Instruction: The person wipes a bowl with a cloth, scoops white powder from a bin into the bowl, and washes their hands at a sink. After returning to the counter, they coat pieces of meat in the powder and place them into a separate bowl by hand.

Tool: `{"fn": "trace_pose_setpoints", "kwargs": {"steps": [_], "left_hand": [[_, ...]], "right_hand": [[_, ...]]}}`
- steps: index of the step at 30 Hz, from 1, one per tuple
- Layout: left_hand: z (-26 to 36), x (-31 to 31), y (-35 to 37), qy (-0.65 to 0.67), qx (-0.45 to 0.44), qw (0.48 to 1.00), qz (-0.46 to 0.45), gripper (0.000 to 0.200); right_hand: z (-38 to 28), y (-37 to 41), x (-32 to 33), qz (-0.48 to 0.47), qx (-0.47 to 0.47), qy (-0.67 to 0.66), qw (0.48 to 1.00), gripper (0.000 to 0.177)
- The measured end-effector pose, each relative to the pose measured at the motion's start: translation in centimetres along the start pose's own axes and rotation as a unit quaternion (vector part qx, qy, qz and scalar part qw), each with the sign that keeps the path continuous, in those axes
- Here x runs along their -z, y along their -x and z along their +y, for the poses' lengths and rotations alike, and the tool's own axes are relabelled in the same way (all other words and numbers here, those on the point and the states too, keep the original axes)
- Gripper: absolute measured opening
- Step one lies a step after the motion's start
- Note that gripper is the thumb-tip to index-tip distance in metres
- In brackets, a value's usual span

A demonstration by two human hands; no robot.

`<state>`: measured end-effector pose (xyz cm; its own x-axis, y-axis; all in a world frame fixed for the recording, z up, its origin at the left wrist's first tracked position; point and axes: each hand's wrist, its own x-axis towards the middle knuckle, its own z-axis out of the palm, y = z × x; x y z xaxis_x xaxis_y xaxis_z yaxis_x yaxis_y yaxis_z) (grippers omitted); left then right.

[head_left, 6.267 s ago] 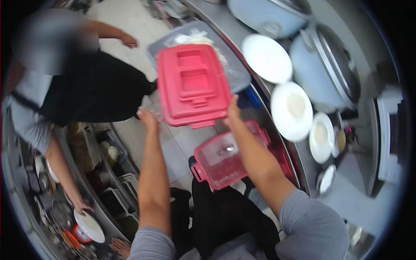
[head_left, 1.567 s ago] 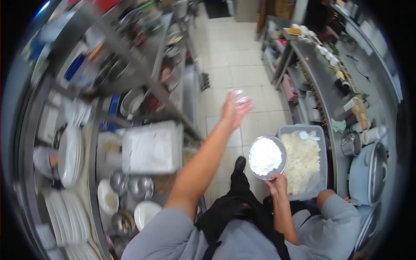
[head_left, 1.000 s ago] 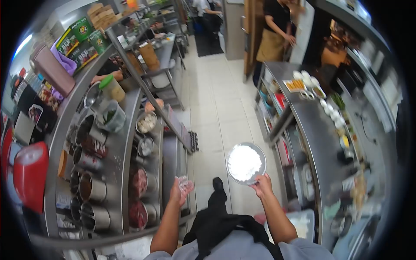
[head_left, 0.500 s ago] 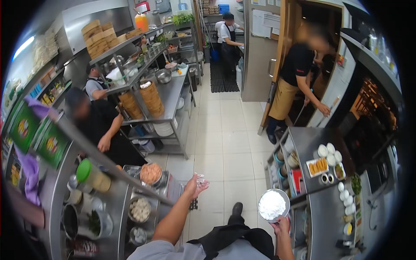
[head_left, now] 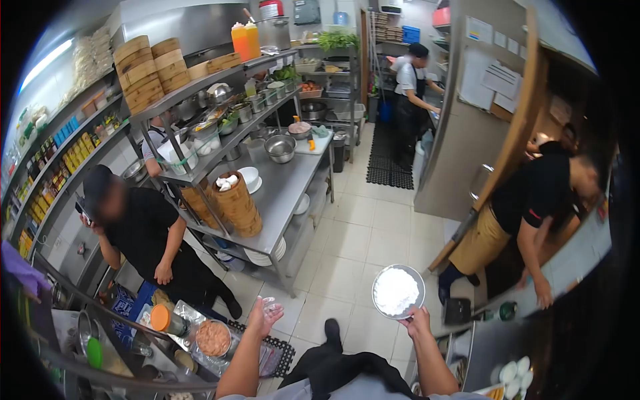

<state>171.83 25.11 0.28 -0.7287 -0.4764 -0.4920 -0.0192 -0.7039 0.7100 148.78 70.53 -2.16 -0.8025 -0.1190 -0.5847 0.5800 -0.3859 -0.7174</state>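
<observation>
My right hand [head_left: 418, 323] grips the near rim of a round metal bowl [head_left: 375, 307]. A heap of white powder [head_left: 396, 291] lies inside it. The bowl is held level above the tiled floor, clear of any surface. My left hand [head_left: 265, 315] is raised in the air with fingers stretched apart and white powder on them; nothing is in it. To the left of that hand stands a bowl of pinkish minced filling [head_left: 213, 338] on the side counter.
A steel table [head_left: 280, 207] with bamboo steamers [head_left: 238, 208] stands ahead on the left. One person [head_left: 147, 240] is at the left, another [head_left: 520, 213] bends by the doorway at the right, and a third [head_left: 417, 100] works at the back. Tiled floor [head_left: 333, 267] runs between.
My view has turned left and moved forward along the aisle. The bowl stays in my right hand. The person by the doorway has bent lower; the person at left now holds a phone-like object up.
</observation>
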Motion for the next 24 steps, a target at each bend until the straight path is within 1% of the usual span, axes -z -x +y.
{"fn": "trace_pose_setpoints", "kwargs": {"steps": [1, 2, 4, 5, 6, 7, 8, 10, 11, 13, 14, 16, 17, 18, 19, 20, 22, 24], "left_hand": [[0.3, -0.5, -1.9, 0.012, 0.006, 1.000, 0.025, 0.054], [0.8, -0.9, -3.9, 0.022, 0.013, 0.998, 0.049, 0.055], [1.1, -2.0, -9.5, 0.042, 0.016, 0.998, 0.037, 0.055], [1.6, -3.1, -12.3, 0.039, 0.030, 0.998, 0.040, 0.056], [2.1, -4.4, -14.7, 0.036, 0.047, 0.997, 0.044, 0.056], [2.8, -5.9, -17.6, 0.033, 0.043, 0.998, 0.022, 0.058], [3.5, -7.6, -20.3, 0.038, 0.047, 0.998, 0.027, 0.058], [5.6, -11.5, -25.7, 0.020, 0.022, 1.000, 0.010, 0.058], [6.9, -13.5, -27.9, 0.021, 0.021, 0.999, 0.017, 0.058], [9.5, -17.1, -32.4, 0.037, 0.010, 0.999, -0.015, 0.056], [10.7, -18.3, -34.5, 0.037, 0.007, 0.999, -0.009, 0.056], [12.1, -20.4, -38.6, 0.074, -0.008, 0.997, -0.028, 0.052], [12.7, -21.4, -40.2, 0.079, -0.010, 0.997, -0.018, 0.052], [13.4, -22.0, -41.6, 0.082, -0.030, 0.996, 0.022, 0.052], [14.0, -22.7, -42.6, 0.085, -0.050, 0.993, 0.064, 0.053], [15.2, -22.7, -43.5, 0.089, -0.057, 0.992, 0.075, 0.053], [15.4, -23.1, -44.4, 0.107, -0.084, 0.981, 0.136, 0.051], [15.6, -23.2, -44.9, 0.123, -0.100, 0.974, 0.163, 0.051]], "right_hand": [[-1.1, -2.7, -2.4, -0.024, 0.002, 0.012, 1.000, 0.055], [-1.8, -5.1, -4.8, -0.028, -0.003, 0.013, 1.000, 0.055], [-4.3, -9.6, -9.6, -0.039, 0.001, 0.000, 0.999, 0.052], [-5.8, -10.9, -12.4, -0.032, -0.018, 0.001, 0.999, 0.048], [-6.8, -12.9, -14.6, -0.032, -0.018, 0.004, 0.999, 0.048], [-7.6, -14.9, -16.5, -0.035, -0.024, 0.005, 0.999, 0.047], [-8.5, -16.8, -17.9, -0.037, -0.033, 0.007, 0.999, 0.046], [-10.3, -21.4, -20.9, -0.031, -0.044, 0.033, 0.998, 0.043], [-11.3, -23.4, -22.8, -0.040, -0.046, 0.052, 0.997, 0.042], [-13.1, -28.4, -26.1, -0.067, -0.054, 0.092, 0.992, 0.039], [-14.0, -30.8, -28.2, -0.072, -0.059, 0.093, 0.991, 0.039], [-15.7, -35.9, -32.4, -0.121, -0.060, 0.128, 0.983, 0.040], [-15.8, -39.4, -34.3, -0.129, -0.064, 0.142, 0.979, 0.042], [-16.1, -42.3, -36.4, -0.134, -0.073, 0.149, 0.977, 0.042], [-16.4, -45.0, -38.6, -0.157, -0.084, 0.161, 0.971, 0.040], [-16.8, -47.4, -42.1, -0.183, -0.092, 0.172, 0.963, 0.039], [-17.8, -52.0, -47.2, -0.207, -0.118, 0.194, 0.952, 0.038], [-18.0, -56.0, -52.5, -0.229, -0.146, 0.212, 0.939, 0.036]]}}
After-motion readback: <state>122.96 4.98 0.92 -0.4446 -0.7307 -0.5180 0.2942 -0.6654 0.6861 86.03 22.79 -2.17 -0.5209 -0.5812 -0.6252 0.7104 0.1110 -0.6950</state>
